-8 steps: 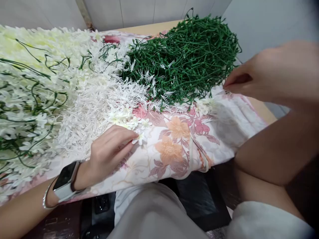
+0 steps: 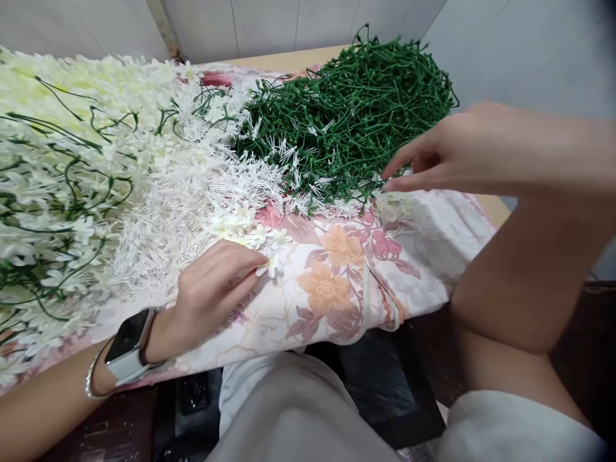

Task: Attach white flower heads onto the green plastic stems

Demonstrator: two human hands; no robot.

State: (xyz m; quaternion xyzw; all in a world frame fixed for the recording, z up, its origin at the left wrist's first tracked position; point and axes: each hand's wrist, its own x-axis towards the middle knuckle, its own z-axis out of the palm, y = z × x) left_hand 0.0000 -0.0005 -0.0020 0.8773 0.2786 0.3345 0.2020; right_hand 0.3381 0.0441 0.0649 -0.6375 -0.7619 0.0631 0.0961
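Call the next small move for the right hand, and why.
Probably a short dip forward to pinch one stem at the near edge of the tangled pile of green plastic stems. The right hand hovers there with thumb and fingers parted and nothing in it, while the left hand pins a small white fabric flower on the floral cloth.

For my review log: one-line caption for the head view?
Left hand pinches a small white flower on the floral cloth; right hand reaches the green stem pile.
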